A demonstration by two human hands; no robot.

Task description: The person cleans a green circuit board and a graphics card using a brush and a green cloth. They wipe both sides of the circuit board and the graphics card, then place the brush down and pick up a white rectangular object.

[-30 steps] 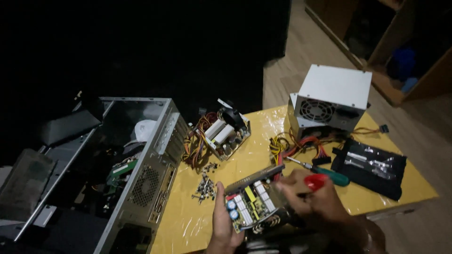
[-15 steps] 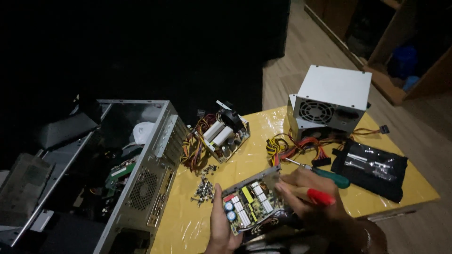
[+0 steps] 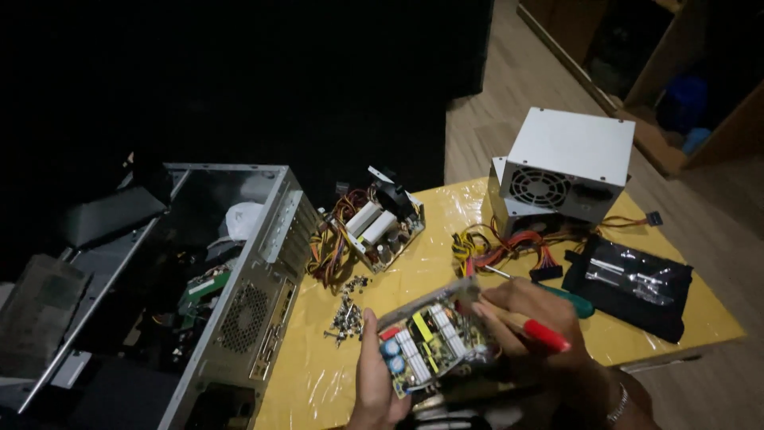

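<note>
- The left hand (image 3: 374,382) grips the near left edge of a circuit board (image 3: 434,338), thumb laid along its side, and holds it tilted just above the front of the bench (image 3: 446,231).
- The right hand (image 3: 529,322) is closed around a screwdriver with a red handle (image 3: 541,334); its fingers rest on the board's right end.
- The board carries blue round parts, yellow blocks and pale ribbed pieces.
- Just left of the board, a small heap of screws (image 3: 346,318) lies on the yellow bench top.
- Right of the right hand lies a second screwdriver with a green handle (image 3: 569,301), and beyond it a black pouch (image 3: 629,287) with shiny tools inside.
- Further back, a bundle of coloured cables (image 3: 493,251) runs to a grey metal box with a round fan grille (image 3: 561,171).
- Another bare board with wires (image 3: 370,231) sits near the bench's back left.
- An open computer case (image 3: 231,279) stands at the bench's left edge.
</note>
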